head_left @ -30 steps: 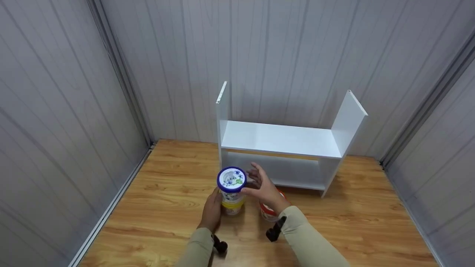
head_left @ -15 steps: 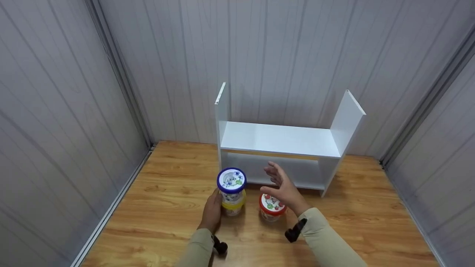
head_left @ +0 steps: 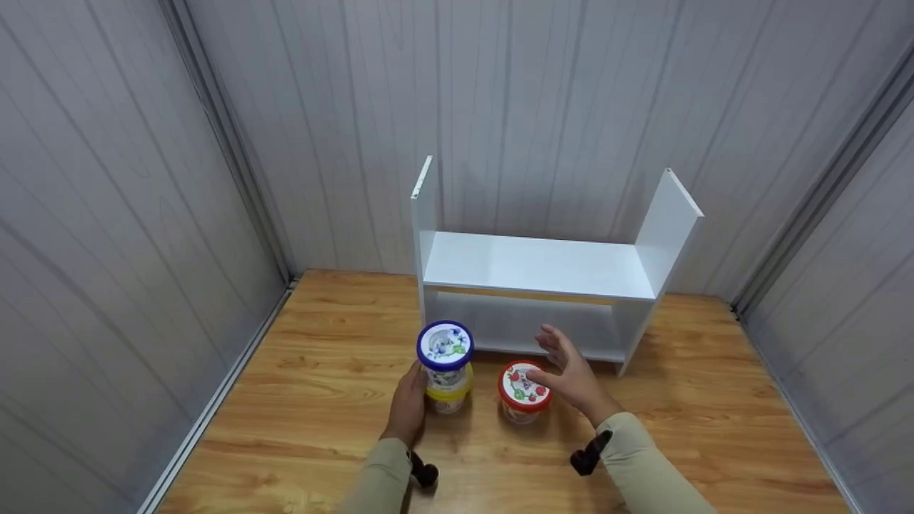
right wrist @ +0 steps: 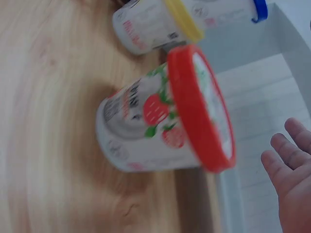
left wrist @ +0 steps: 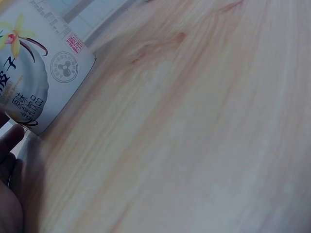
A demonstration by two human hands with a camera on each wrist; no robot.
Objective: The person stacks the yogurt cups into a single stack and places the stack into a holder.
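Note:
Two tubs stand stacked on the wooden floor, a blue-lidded tub (head_left: 445, 347) on top of a yellow-lidded tub (head_left: 448, 395). My left hand (head_left: 413, 389) rests against the lower tub's left side. In the left wrist view a fingertip (left wrist: 12, 138) touches that tub (left wrist: 34, 63) near its base. A shorter red-lidded tub (head_left: 525, 391) with strawberry print stands just to the right. My right hand (head_left: 564, 368) hovers with spread fingers at its right side, thumb near the lid and holding nothing. The right wrist view shows the red-lidded tub (right wrist: 160, 121) and my fingers (right wrist: 291, 179).
A white two-level shelf (head_left: 535, 268) stands behind the tubs against the back wall, both levels bare. Grey panelled walls close in on the left, back and right. Bare wooden floor (head_left: 714, 421) stretches to either side.
My right hand left the blue-lidded tub, swung right and came down beside the red-lidded tub, which it hid before. The left hand and the stack stayed put.

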